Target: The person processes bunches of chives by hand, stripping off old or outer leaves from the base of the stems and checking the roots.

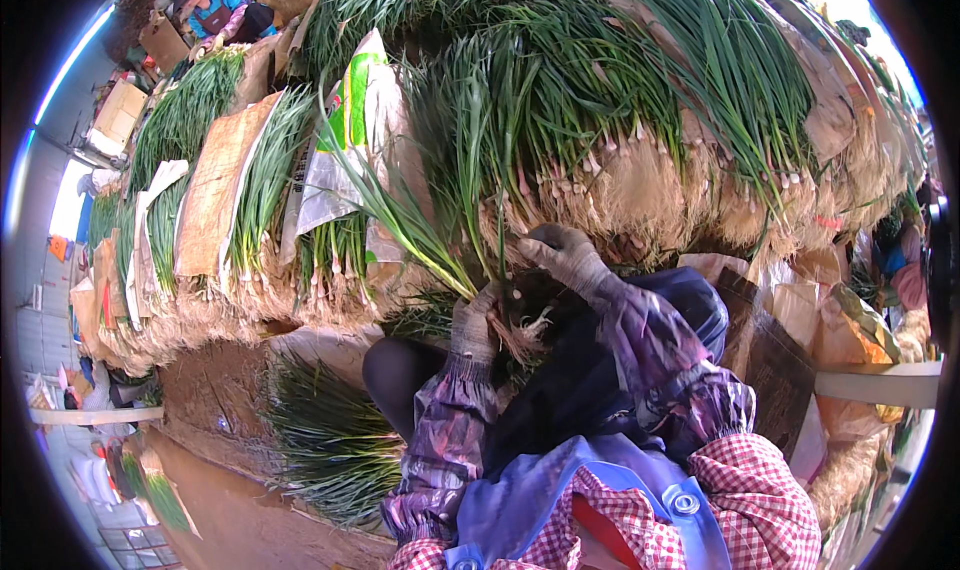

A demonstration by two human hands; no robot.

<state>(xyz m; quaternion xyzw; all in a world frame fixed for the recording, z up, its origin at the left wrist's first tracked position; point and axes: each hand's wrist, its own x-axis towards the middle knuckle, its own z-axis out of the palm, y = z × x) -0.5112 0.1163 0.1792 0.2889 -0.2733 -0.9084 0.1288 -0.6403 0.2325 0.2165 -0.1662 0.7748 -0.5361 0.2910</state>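
My left hand (475, 322), in a pale dusty glove, is closed around the lower stems of a few green garlic plants (420, 251). Their leaves point up and left, and roots (523, 336) hang at the right of the fist. Gloved as well, my right hand (561, 253) is held a little higher and to the right, near the roots of the heap; its thumb and fingers look bent, and whether anything lies between them is unclear. Just beyond both hands lies a long heap of green garlic (592, 82) with white bulbs and tan roots towards me.
At the lower left, a loose pile of green garlic (337, 442) lies on the brown ground (247, 510). Woven sacks (225, 187) and a printed plastic bag (330, 187) cover parts of the rows. A co-worker (221, 15) bends over plants at the upper left. More sacks (840, 322) stand at the right.
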